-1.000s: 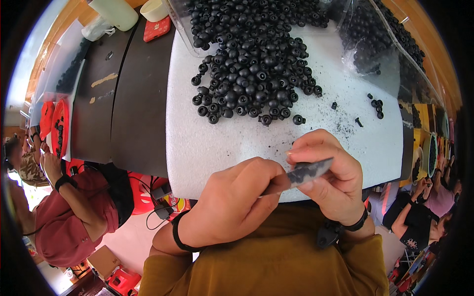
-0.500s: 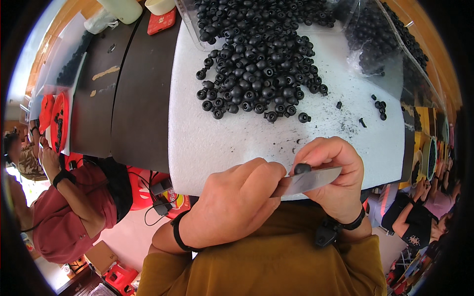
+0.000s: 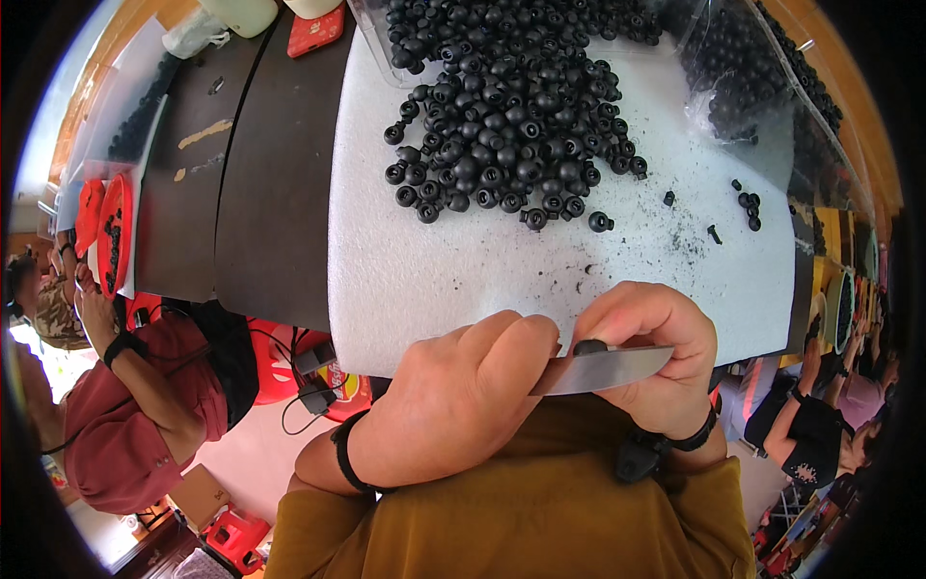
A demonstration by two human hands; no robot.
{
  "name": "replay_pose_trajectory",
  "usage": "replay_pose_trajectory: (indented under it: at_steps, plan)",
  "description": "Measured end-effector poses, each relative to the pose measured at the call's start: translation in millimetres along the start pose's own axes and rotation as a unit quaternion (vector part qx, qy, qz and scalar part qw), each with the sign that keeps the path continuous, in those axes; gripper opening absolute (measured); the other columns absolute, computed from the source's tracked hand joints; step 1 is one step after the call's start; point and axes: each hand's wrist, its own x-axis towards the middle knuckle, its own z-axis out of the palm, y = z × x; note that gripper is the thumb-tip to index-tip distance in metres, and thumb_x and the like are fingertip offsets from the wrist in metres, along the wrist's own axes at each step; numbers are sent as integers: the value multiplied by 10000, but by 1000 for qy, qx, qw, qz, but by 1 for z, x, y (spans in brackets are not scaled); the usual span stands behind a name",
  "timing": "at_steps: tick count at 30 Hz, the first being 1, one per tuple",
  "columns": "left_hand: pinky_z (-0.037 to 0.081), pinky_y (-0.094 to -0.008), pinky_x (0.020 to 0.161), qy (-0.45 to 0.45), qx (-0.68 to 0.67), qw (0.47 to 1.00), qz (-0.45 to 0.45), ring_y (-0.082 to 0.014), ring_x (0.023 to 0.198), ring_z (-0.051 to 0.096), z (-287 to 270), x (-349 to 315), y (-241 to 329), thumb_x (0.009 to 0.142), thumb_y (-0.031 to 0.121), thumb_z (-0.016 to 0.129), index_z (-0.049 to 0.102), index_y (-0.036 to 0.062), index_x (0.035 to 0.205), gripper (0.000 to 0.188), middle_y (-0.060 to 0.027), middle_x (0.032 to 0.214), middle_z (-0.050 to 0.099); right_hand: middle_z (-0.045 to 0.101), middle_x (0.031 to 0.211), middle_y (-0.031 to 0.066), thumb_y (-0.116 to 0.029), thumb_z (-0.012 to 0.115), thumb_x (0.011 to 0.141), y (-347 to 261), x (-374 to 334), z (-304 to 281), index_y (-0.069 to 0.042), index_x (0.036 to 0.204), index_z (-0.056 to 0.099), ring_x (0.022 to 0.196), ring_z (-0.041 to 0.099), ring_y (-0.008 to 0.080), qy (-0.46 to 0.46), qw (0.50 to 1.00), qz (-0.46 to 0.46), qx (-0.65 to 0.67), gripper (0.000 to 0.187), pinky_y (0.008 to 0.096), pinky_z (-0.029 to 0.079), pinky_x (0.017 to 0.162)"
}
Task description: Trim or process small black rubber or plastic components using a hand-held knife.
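Observation:
My left hand (image 3: 453, 396) is closed around the handle of a knife. The knife's bare steel blade (image 3: 627, 367) points right and passes in front of my right hand (image 3: 666, 333). Pinched between the thumb and fingers of that hand is a small round black rubber-like part (image 3: 590, 345), which the blade's upper edge meets or partly covers. Both hands are over the near edge of a white foam sheet (image 3: 405, 289). Farther back on the sheet lies a big heap of similar black ball-shaped parts (image 3: 511, 145), many with a hole in one end.
Black crumbs and a few loose bits (image 3: 714, 234) are scattered on the sheet's right side. A clear plastic bin (image 3: 772, 164) with more black parts stands at far right. Left are a dark tabletop (image 3: 280, 193), a red phone-like object (image 3: 315, 32) and a person in a maroon shirt (image 3: 145, 415).
The knife blade has tilted and come down a little over the black part, which now shows less. My right hand has lowered slightly. The heap appears shifted slightly up and right.

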Motion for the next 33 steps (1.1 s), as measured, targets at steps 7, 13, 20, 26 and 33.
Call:
replay_pose_trajectory:
  at_steps: [7,13,20,26,33]
  plan:
    - [455,-365,507,-30,41,998,-27,-308,595,573,-1,-3,8,751,21,613,491,15,854,160,-119,700,561,580,946,120,41,659,736,-3,-8,0,26,945,544,861,574,167,25,998,22,50,240,277,447,771]
    - [453,-346,561,13,91,987,-135,-326,616,548,6,-1,-12,808,-1,534,484,6,877,86,-146,709,553,598,868,131,82,673,701,-24,-9,3,30,886,564,808,590,169,-126,987,-21,101,221,276,467,706]
    - [413,-252,554,75,-74,985,-134,-118,592,484,-4,1,-3,824,14,528,514,1,883,63,-75,695,538,586,854,119,102,646,714,-10,-5,-2,33,905,552,783,573,166,32,994,2,104,224,267,458,699]
    - [388,-228,579,37,-151,976,-154,-85,618,454,-4,3,-10,828,73,534,524,-10,852,86,-50,679,516,579,846,119,69,653,699,-25,-1,-17,24,915,549,775,559,169,83,995,-49,-39,244,270,449,694]
    - [332,-205,476,-5,-243,956,-167,-30,526,372,-7,4,-24,855,64,518,503,-7,878,76,-3,638,455,595,932,69,-87,579,833,-131,32,-97,22,1050,560,784,550,100,382,648,-239,-614,244,219,439,720]
